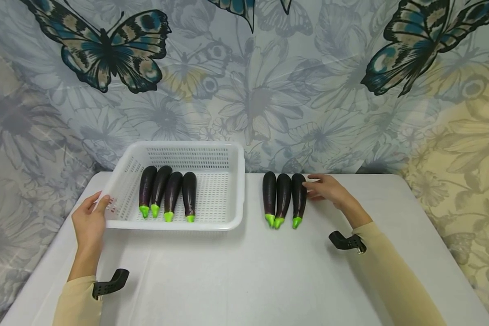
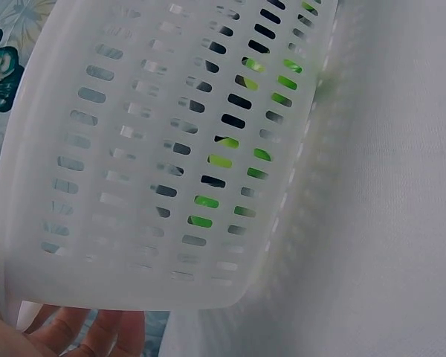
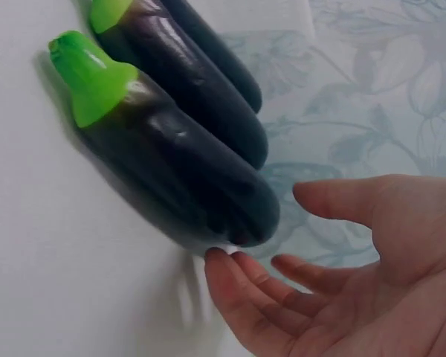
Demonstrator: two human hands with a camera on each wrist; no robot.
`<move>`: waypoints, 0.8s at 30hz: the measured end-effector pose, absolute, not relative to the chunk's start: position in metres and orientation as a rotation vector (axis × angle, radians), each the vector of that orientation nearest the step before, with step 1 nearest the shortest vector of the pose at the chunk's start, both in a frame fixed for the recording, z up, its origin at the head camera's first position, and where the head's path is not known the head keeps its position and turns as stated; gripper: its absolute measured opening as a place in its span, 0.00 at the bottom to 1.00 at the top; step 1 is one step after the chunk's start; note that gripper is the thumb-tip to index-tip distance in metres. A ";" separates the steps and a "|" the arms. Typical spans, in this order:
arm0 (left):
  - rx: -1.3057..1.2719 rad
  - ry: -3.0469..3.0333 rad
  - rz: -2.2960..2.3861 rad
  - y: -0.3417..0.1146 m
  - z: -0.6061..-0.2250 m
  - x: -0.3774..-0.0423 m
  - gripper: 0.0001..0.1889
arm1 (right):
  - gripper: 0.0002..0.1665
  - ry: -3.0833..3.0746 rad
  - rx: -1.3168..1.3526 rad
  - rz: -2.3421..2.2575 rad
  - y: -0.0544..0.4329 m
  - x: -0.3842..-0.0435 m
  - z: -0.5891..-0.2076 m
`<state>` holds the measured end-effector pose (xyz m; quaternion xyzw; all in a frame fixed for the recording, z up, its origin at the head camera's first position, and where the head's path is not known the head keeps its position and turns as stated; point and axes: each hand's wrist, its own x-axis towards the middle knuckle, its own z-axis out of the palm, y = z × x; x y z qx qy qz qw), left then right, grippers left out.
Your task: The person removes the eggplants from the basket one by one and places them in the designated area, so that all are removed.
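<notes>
A white perforated plastic basket [image 1: 218, 225] stands on the left of the table, with several dark eggplants [image 1: 172, 192] with green tips lying side by side in it. My left hand [image 1: 90, 222] grips its left rim, thumb over the edge and fingers outside; the left wrist view shows the slotted wall and the fingers [image 2: 97, 331] below it. Three more eggplants lie in a row on the table to the right. Beside the rightmost eggplant [image 1: 299, 199] is my right hand [image 1: 328, 192], thumb and fingers spread, fingertips right at its rounded end in the right wrist view.
A white cloth covers the table [image 1: 236, 280]. Right behind it hangs a butterfly-and-flower patterned backdrop [image 1: 269, 90], which also runs along both sides. Each sleeve carries a black wrist mount [image 1: 111, 284].
</notes>
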<state>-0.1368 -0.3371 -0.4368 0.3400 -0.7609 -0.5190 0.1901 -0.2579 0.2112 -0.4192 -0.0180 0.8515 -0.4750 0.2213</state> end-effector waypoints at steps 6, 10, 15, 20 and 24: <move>0.960 -2.153 -1.452 -0.331 -0.426 -0.135 0.26 | 0.37 2.403 -0.098 -1.263 0.212 -0.262 -0.400; 0.971 -2.152 -1.450 -0.330 -0.427 -0.135 0.26 | 0.37 2.431 -0.144 -1.245 0.210 -0.266 -0.387; 0.957 -2.105 -1.514 -0.330 -0.427 -0.135 0.27 | 0.37 2.412 -0.188 -1.271 0.208 -0.267 -0.374; 0.966 -2.131 -1.494 -0.330 -0.427 -0.136 0.27 | 0.36 2.429 -0.256 -1.279 0.199 -0.266 -0.356; 0.979 -2.154 -1.476 -0.331 -0.426 -0.135 0.26 | 0.35 2.463 -0.276 -1.275 0.187 -0.268 -0.341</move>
